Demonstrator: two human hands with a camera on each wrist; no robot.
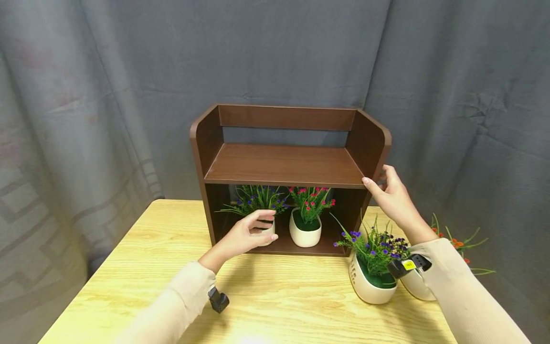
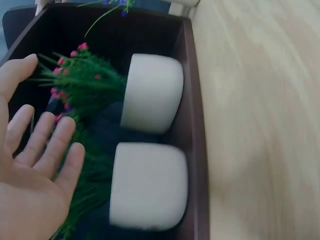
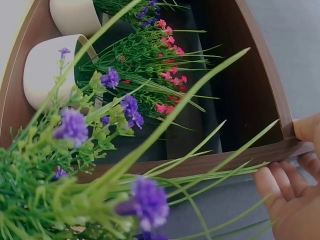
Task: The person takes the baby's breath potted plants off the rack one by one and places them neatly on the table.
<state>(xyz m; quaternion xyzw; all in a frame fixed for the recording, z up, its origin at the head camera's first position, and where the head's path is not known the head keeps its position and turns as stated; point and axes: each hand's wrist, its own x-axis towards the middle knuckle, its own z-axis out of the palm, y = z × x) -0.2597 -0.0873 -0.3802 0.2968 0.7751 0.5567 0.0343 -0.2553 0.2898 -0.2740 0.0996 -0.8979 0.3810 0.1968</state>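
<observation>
A dark brown two-tier wooden shelf (image 1: 283, 162) stands on the table. My right hand (image 1: 393, 196) grips its right side panel, thumb at the front edge and fingers on the outer side, as the right wrist view also shows. On the lower tier sit two white pots: a pink-flowered plant (image 1: 306, 234) right of centre and a purple-flowered plant (image 1: 258, 197) to its left. My left hand (image 1: 247, 234) is held in front of the left pot, overlapping it in the head view. Its fingers are loosely bent with nothing between them, and the left wrist view shows both pots (image 2: 149, 185) beyond the fingertips.
At the right of the table stands a white pot with purple flowers (image 1: 374, 282), close under my right forearm. Behind the sleeve is an orange-flowered plant (image 1: 457, 243), partly hidden. The upper tier (image 1: 283, 162) has a back rail. Grey curtains (image 1: 292, 52) hang behind the table.
</observation>
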